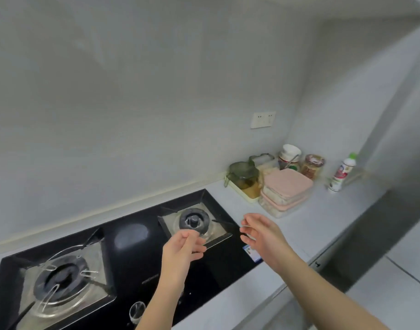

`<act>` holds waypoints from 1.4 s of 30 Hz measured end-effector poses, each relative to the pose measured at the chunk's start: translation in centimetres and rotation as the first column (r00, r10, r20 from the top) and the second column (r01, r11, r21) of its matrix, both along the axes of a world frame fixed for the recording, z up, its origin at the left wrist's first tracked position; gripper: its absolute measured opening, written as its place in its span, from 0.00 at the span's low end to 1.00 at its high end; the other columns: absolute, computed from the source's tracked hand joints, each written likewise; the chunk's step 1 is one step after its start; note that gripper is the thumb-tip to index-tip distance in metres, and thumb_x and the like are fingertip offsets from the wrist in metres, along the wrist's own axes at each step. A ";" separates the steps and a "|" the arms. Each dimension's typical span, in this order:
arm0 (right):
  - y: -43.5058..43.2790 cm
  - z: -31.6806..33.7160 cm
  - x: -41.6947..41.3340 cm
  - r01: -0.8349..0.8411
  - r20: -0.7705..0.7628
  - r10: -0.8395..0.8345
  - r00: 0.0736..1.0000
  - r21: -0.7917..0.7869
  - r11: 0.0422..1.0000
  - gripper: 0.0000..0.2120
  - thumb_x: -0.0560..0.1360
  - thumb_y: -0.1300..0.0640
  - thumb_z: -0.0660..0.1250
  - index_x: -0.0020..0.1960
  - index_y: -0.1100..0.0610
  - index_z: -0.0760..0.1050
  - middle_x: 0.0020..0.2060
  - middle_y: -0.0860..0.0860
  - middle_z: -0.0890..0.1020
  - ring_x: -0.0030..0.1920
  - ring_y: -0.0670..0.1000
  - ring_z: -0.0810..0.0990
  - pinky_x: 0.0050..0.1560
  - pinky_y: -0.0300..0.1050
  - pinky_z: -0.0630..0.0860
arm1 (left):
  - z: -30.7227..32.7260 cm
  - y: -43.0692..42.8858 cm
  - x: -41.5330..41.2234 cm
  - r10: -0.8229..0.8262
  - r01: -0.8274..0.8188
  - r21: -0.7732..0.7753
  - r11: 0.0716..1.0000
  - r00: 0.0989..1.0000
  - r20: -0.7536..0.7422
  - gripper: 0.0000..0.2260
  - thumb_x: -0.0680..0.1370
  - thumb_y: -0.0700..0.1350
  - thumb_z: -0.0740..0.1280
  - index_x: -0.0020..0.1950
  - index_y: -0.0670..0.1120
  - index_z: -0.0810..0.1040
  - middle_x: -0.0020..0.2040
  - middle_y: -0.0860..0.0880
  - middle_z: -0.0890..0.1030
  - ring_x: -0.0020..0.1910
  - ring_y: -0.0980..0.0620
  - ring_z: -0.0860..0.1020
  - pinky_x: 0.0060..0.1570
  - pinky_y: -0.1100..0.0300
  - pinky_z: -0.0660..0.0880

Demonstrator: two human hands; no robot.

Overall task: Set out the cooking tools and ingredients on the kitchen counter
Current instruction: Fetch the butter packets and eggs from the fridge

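Note:
My left hand (181, 246) hovers above the black gas stove (137, 253), just in front of its right burner (194, 221), fingers loosely bent and holding nothing. My right hand (259, 231) hangs over the stove's right edge, fingers relaxed and empty. Beyond it, on the grey counter (306, 225), stand two stacked clear containers with pink lids (285, 190). Behind them sit a green-lidded glass pot (243, 176) in a pale tray, a white jar with a spoon (289, 158) and a patterned jar (312, 166). A white bottle with a green cap (342, 173) stands furthest right.
The left burner (61, 279) has a wire pot ring on it. A stove knob (137, 310) shows at the front edge. A wall socket (262, 119) is on the grey wall. The counter's front edge drops away at lower right toward the floor.

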State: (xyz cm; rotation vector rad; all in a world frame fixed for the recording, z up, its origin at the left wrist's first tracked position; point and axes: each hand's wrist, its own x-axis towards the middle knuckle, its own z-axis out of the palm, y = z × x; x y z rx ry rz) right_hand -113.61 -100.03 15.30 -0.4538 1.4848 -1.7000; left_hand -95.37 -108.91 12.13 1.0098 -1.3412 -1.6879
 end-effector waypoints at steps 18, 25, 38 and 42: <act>19.5 8.4 -29.2 0.605 -0.895 0.033 0.444 0.327 0.726 0.04 0.76 0.57 0.66 0.44 0.54 0.80 0.38 0.46 0.80 0.41 0.46 0.77 0.43 0.38 0.70 | 0.3 10.7 -32.8 -0.505 0.504 -0.036 0.863 0.863 -0.032 0.05 0.78 0.38 0.66 0.46 0.39 0.80 0.38 0.44 0.84 0.38 0.49 0.82 0.42 0.54 0.80; 24.5 13.6 -36.6 0.676 -0.795 0.586 -0.155 0.347 0.650 0.07 0.77 0.57 0.62 0.48 0.54 0.79 0.46 0.51 0.80 0.53 0.55 0.78 0.64 0.51 0.62 | 1.8 18.2 -42.7 -0.628 0.622 -0.113 0.775 0.778 -0.022 0.04 0.77 0.40 0.67 0.44 0.43 0.82 0.39 0.50 0.84 0.42 0.54 0.82 0.42 0.58 0.80; 24.7 20.5 -45.9 0.937 -0.187 0.951 -0.246 0.206 0.283 0.11 0.77 0.57 0.58 0.53 0.54 0.78 0.46 0.50 0.76 0.56 0.55 0.73 0.64 0.75 0.31 | 5.8 22.5 -59.6 -0.732 0.695 -0.364 0.620 0.680 0.051 0.13 0.78 0.45 0.67 0.62 0.47 0.76 0.56 0.55 0.79 0.55 0.59 0.77 0.49 0.75 0.70; 24.2 21.9 -47.7 0.949 -0.124 0.964 -0.236 0.184 0.256 0.15 0.79 0.53 0.54 0.49 0.53 0.80 0.40 0.48 0.76 0.53 0.56 0.72 0.66 0.74 0.30 | 7.8 23.9 -63.0 -0.797 0.740 -0.379 0.555 0.604 0.011 0.10 0.79 0.46 0.65 0.60 0.48 0.76 0.51 0.56 0.80 0.50 0.62 0.78 0.50 0.70 0.74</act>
